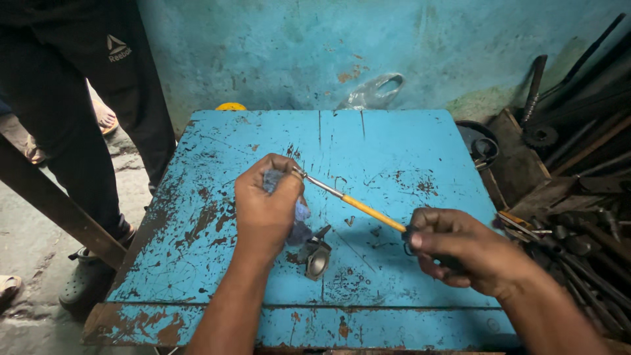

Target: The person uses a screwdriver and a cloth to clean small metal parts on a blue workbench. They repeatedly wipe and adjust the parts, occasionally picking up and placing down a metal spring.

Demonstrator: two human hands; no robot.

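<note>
Over the middle of the blue worktop (394, 141), whose paint was chipped and rust-stained, both of the person's hands were engaged on one tool. The left hand (266, 200) was closed around a blue cloth (299, 212), and the fingers (279, 172) pinched that cloth about the metal tip end of a screwdriver (358, 205). The right hand (463, 253), toward the worktop's right edge, was closed on the dark handle of the same screwdriver; the orange part of the shaft ran clear between the two hands, raised off the worktop and sloping up toward the left hand. Just below the left hand, resting on the worktop, sat a small dark metal part (315, 256) with a round opening; neither hand touched it. A small loose piece (349, 221), too small to identify, lay near it on the worktop. To the right of the worktop stood a heap of rods and metal tools (578, 236); behind the worktop, against the blue wall, lay a crumpled plastic bag (374, 92). Left of the worktop another person's dark trouser legs (85, 131) were present. In my judgement the step in hand was wiping the tool's tip with the cloth. The next move would call for a firm hold at the handle while the cloth travelled along the shaft, with the tip kept off the metal part below.
</note>
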